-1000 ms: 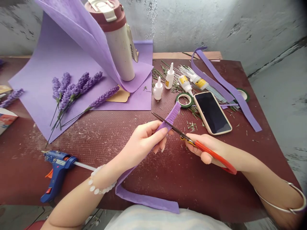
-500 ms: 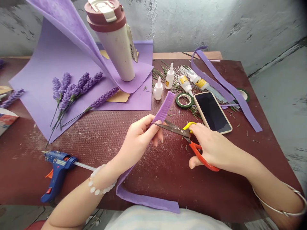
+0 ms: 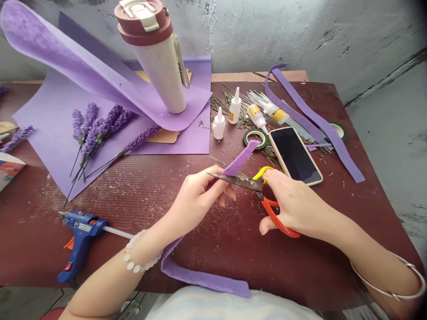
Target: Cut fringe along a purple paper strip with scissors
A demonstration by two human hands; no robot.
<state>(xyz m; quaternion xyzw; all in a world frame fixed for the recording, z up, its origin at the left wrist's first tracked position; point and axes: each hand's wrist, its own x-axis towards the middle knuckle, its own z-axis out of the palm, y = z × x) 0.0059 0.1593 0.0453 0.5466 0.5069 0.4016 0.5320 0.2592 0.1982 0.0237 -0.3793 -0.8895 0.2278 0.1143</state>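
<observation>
A purple strip (image 3: pixel 237 163) is pinched between the thumb and fingers of my left hand (image 3: pixel 203 191). Its notched upper end sticks out past the fingers, and its long tail hangs below the wrist and lies along the table's front edge. My right hand (image 3: pixel 290 202) grips scissors (image 3: pixel 248 182) with one yellow and one red-orange handle. The scissor blades are parted around the strip, close to my left fingertips. One blade passes in front of the strip, the other behind it.
A blue glue gun (image 3: pixel 82 240) lies at left. Behind are purple flowers (image 3: pixel 96 129), purple sheets (image 3: pixel 193 138) and a tumbler (image 3: pixel 163 75). At right are glue bottles (image 3: pixel 219 126), green tape (image 3: pixel 247 141), a phone (image 3: pixel 296 155) and loose purple strips (image 3: pixel 345 162).
The strip's upper end has shifted right and tilted over. My left hand has moved slightly right, and the scissor blades have opened wider. The large curled purple sheet has sagged lower to the left.
</observation>
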